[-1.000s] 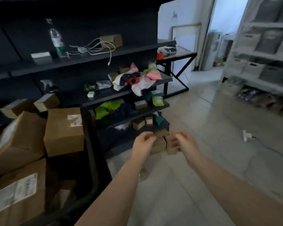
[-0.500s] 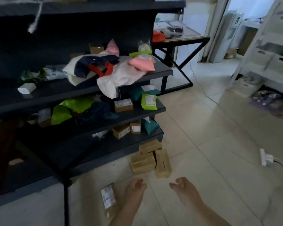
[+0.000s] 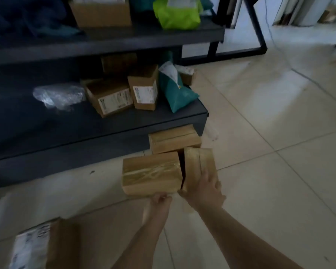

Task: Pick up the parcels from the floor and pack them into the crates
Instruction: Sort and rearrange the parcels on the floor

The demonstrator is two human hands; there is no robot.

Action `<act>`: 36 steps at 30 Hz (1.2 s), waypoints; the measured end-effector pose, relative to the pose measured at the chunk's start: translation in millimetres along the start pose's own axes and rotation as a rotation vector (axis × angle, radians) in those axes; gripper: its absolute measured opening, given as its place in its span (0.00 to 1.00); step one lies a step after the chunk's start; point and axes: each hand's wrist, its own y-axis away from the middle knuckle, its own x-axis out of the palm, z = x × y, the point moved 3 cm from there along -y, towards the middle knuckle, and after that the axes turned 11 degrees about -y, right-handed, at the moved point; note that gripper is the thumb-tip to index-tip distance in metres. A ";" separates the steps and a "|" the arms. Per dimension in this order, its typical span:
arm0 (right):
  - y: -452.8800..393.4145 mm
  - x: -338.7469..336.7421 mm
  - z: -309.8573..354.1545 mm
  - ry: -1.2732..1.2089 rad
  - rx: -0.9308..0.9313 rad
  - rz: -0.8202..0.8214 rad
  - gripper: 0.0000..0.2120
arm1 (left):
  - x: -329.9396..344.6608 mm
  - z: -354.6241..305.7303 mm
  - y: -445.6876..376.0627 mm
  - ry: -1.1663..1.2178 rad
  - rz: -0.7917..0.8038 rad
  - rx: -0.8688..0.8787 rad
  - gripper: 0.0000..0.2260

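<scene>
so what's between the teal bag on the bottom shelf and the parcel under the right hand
In the head view, a taped brown parcel lies on the floor between the teal bag and the parcel under the right hand.

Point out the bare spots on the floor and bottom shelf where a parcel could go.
Bare: pale tiled floor right of the three taped brown cardboard parcels, and dark bottom shelf left of the crumpled clear plastic wrap. Crowded: the shelf's right end, with labelled boxes and teal mailer bag.
</scene>
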 end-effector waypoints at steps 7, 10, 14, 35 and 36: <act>-47.0 28.7 -24.4 0.070 -0.104 -0.093 0.50 | 50.0 29.4 -53.2 -0.020 0.099 -0.014 0.15; -37.9 18.2 -32.8 0.049 -0.130 -0.037 0.50 | 52.5 40.6 -41.9 0.048 0.123 -0.043 0.15; -28.5 16.3 -57.7 -0.231 -0.138 0.055 0.48 | 60.8 49.7 -27.6 0.012 0.212 -0.068 0.19; 31.8 1.9 -59.9 -0.586 -0.550 0.104 0.21 | 44.8 51.0 -21.7 0.214 0.111 -0.048 0.18; 36.1 8.6 -62.7 -0.566 -0.590 0.157 0.20 | 43.1 56.1 -24.1 0.149 0.083 -0.039 0.17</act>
